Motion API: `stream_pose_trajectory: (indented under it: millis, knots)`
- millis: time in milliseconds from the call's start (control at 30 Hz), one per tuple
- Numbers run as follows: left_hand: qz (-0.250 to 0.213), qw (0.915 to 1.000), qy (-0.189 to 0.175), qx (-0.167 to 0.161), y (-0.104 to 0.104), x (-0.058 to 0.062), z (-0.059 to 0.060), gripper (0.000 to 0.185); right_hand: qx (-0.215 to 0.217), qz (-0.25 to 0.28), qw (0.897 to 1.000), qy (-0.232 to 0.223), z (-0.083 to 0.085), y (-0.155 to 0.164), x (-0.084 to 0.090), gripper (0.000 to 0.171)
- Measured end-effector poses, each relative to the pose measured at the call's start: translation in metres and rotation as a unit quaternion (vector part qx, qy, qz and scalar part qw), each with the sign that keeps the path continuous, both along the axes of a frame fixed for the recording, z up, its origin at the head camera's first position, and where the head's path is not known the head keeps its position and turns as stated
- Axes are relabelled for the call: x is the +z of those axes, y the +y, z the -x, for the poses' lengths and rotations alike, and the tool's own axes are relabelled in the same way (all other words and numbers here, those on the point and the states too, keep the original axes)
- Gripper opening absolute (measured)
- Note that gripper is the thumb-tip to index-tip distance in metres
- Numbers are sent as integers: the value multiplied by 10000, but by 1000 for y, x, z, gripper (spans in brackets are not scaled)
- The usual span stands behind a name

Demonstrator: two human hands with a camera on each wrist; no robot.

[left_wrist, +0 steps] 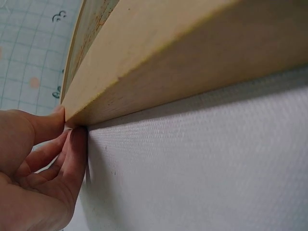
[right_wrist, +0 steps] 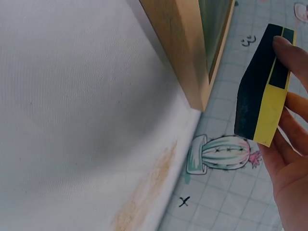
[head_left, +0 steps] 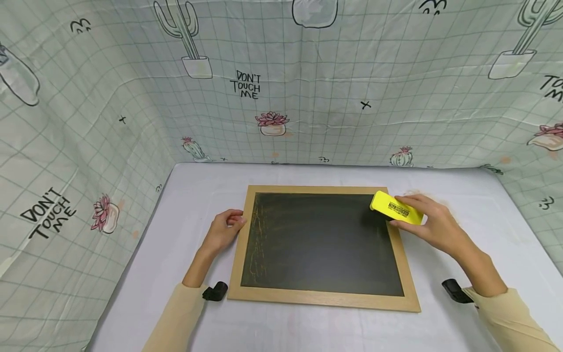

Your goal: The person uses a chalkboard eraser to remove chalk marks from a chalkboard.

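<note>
My right hand holds the yellow eraser, fingers curled over its top and thumb under its near side, so the block sits tilted with its far end raised. In my right wrist view the eraser shows its dark felt face turned toward the chalkboard's wooden frame, lifted off it with a gap between felt and wood; my fingertips press the edge of the yellow back. From my head view the eraser hangs over the far right corner of the chalkboard, just ahead of my right knuckles and partly over the dark slate. My left hand rests against the chalkboard's left frame edge near its far end, fingers loosely bent, holding nothing round. My left wrist view shows the thumb tip touching the frame's corner edge and the fingers tucked below it against the tabletop. The chalkboard lies flat between my two hands on the white tabletop, with faint orange chalk streaks down the slate just right of my left hand. A faint orange smudge marks the tabletop cloth beside my right hand. A cactus-print sheet hangs beyond both hands.
</note>
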State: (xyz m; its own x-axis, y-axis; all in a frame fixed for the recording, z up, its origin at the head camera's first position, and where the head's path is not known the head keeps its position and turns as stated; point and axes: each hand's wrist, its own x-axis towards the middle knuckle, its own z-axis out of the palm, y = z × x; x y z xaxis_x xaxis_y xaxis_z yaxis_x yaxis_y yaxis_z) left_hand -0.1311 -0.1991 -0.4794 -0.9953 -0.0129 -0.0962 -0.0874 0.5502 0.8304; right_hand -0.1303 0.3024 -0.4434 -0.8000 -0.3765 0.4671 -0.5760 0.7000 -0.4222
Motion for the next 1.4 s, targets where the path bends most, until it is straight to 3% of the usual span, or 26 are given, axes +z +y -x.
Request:
stream_pose_trajectory:
  millis: [767, 1067, 1400]
  knots:
    - [-48, 9999, -72, 93, 4, 6, 2, 36, -908, 169, 9956, -167, 13, 46, -9, 63]
    - [0, 9999, -72, 143, 5, 7, 0, 35, -1552, 164, 9833, -934, 15, 67, -14, 64]
    - [-20, 9997, -109, 219, 5, 5, 0, 36, -1781, -97, 9763, -1222, 18, 89, -29, 61]
